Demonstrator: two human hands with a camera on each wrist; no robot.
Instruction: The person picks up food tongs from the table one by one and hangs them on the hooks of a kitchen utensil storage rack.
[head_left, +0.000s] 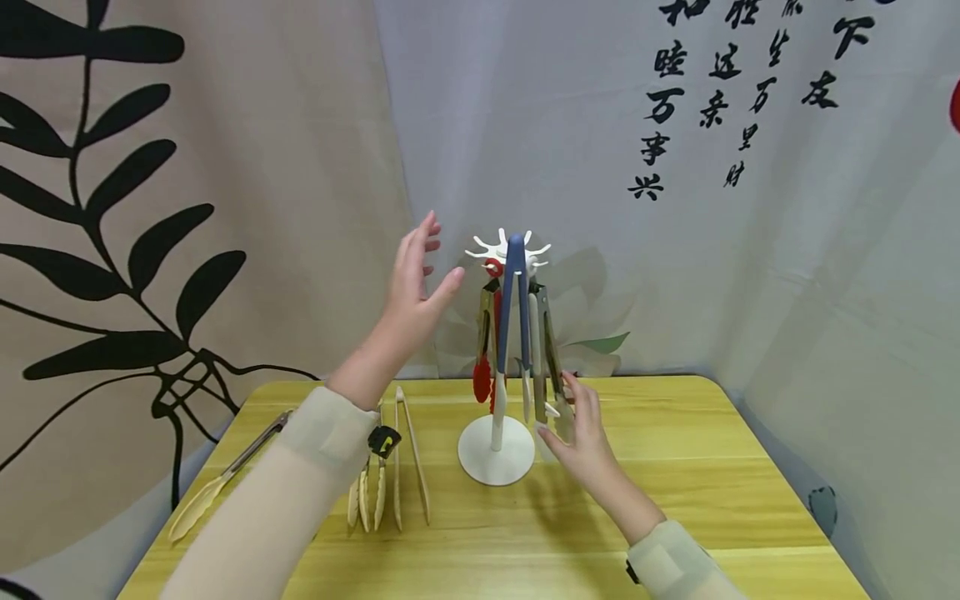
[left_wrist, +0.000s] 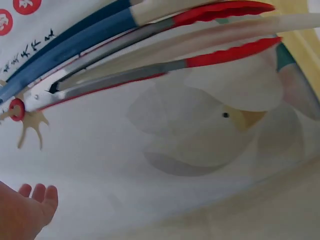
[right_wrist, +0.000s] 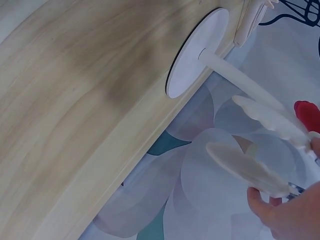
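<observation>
My left hand (head_left: 412, 287) is raised beside the hooked top of a white stand (head_left: 497, 468), fingers extended and nothing in it. In the left wrist view its fingertips stay apart from the hanging tongs. My right hand (head_left: 588, 437) is at the lower end of metal tongs with white tips (right_wrist: 250, 170). Its thumb and fingers hold the two arms from opposite sides near those tips, and the arms stand spread. Blue-handled tongs (head_left: 514, 292) hang at the front of the stand. Beside them hang red-tipped tongs (left_wrist: 225, 52).
On the wooden table (head_left: 645, 500), metal tongs with beige tips (head_left: 202, 508) lie at the left. Light-coloured tongs (head_left: 412, 458) and more beige-tipped ones (head_left: 365, 500) lie near my left forearm, which partly hides them. A printed cloth (head_left: 525, 125) hangs close behind the table.
</observation>
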